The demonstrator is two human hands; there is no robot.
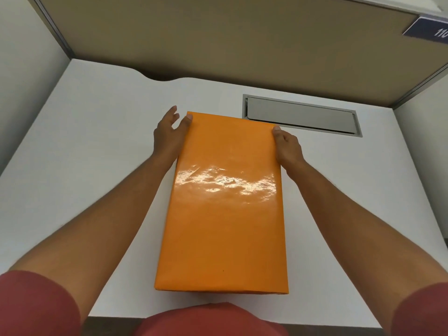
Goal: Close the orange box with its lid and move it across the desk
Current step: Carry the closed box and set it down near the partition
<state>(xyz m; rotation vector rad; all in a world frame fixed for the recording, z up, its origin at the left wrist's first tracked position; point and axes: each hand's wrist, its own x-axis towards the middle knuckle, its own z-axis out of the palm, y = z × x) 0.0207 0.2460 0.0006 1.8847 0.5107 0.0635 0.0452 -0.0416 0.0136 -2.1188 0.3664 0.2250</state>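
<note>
A glossy orange box with its lid on lies lengthwise on the white desk, reaching from the near edge toward the middle. My left hand rests against the far left corner, thumb on the top edge and fingers spread apart beside the box. On the far right corner, my right hand grips the side with the thumb on top. The fingers of both hands are partly hidden behind the box's sides.
A grey cable hatch is set into the desk just behind the box on the right. A beige partition walls the back, with a blue number plate at top right. A cable notch cuts the desk's far edge.
</note>
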